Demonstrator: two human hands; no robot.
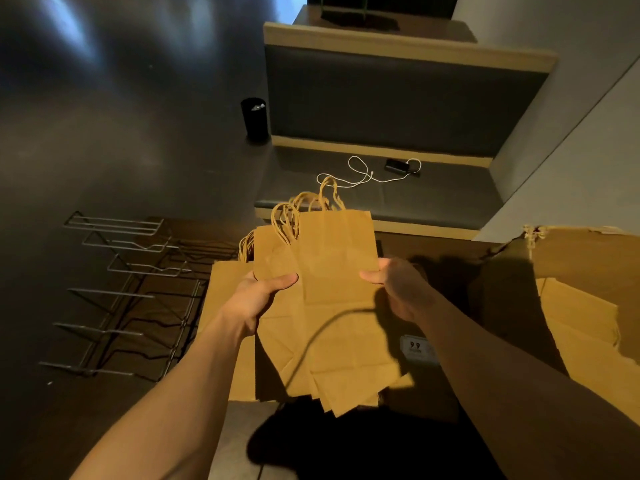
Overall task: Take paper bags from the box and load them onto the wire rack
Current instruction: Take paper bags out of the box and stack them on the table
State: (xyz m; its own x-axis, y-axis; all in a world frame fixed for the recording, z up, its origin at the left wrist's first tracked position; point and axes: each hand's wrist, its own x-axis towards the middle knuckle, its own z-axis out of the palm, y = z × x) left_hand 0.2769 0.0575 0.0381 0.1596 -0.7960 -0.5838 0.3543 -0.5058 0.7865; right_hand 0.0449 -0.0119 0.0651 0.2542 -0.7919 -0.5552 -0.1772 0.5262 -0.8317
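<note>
A fanned stack of flat brown paper bags with twisted handles is held up in front of me. My left hand grips its left edge, thumb on top. On the right edge, my right hand grips the stack the same way. The wire rack lies to the left on a dark table, its slots holding nothing. More flat bags lie under the held stack, beside the rack. The open cardboard box stands at the right, with its flaps spread.
A bench seat ahead carries a white cable and a small black device. A black cylindrical bin stands on the dark floor beyond the table. A white label shows on the box's near side.
</note>
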